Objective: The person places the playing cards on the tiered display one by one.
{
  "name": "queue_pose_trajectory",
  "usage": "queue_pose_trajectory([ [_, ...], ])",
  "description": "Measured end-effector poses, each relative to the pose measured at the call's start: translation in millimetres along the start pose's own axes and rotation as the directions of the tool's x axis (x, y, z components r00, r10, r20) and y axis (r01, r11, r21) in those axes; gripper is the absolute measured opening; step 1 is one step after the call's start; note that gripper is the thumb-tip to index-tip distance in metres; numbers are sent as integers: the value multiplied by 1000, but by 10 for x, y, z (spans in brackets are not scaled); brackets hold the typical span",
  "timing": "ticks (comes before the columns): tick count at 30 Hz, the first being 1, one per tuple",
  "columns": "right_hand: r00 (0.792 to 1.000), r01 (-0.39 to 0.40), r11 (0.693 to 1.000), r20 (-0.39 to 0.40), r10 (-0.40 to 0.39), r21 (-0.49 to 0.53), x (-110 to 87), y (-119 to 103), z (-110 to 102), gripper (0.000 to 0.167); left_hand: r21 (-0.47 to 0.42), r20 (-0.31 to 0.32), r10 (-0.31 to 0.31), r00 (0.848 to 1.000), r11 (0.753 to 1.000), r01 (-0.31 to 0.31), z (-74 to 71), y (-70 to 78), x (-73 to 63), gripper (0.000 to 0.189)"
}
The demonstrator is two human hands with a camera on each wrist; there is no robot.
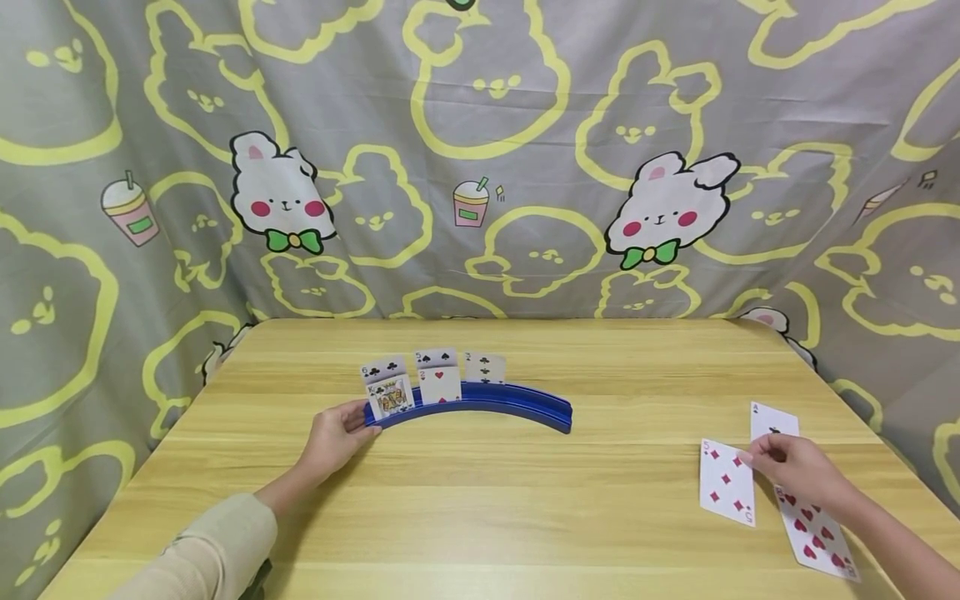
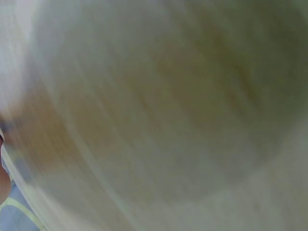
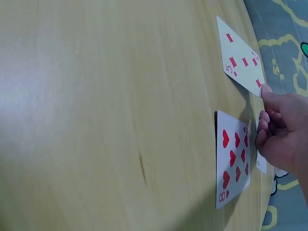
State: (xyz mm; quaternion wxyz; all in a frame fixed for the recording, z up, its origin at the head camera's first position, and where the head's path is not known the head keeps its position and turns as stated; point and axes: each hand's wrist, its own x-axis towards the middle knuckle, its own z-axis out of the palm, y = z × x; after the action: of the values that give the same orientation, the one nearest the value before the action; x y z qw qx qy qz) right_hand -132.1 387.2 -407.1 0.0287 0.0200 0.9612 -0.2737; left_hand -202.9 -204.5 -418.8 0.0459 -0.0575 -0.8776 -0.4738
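My left hand (image 1: 333,439) grips the left end of a curved blue card holder (image 1: 525,398). Standing in it are a six of clubs (image 1: 385,368) behind a king of clubs (image 1: 392,398), a five of spades (image 1: 437,358) behind a two of hearts (image 1: 440,386), and a three of clubs (image 1: 486,367). At the right, my right hand (image 1: 806,473) pinches one edge of a five of diamonds (image 1: 725,492), which looks tilted off the table in the right wrist view. An ace of clubs (image 1: 772,419) and an eight of hearts (image 3: 233,159) lie beside that hand, partly covered in the head view.
Everything stands on a wood-grain table (image 1: 525,517). A grey curtain (image 1: 525,192) with yellow rabbit outlines hangs behind the table and along both sides. The left wrist view is mostly a blurred pale surface.
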Motion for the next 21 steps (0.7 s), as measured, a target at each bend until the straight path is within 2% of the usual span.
queue_pose_trajectory([
  [10,999,-51,993,7,50,106,7,-122,36,37,-22,5,-14,1000,1000,14,9,-17,-4,41],
  [21,992,67,986,-117,-50,150,60,-347,41,27,-10,5,-22,1000,1000,22,-4,-12,6,41],
])
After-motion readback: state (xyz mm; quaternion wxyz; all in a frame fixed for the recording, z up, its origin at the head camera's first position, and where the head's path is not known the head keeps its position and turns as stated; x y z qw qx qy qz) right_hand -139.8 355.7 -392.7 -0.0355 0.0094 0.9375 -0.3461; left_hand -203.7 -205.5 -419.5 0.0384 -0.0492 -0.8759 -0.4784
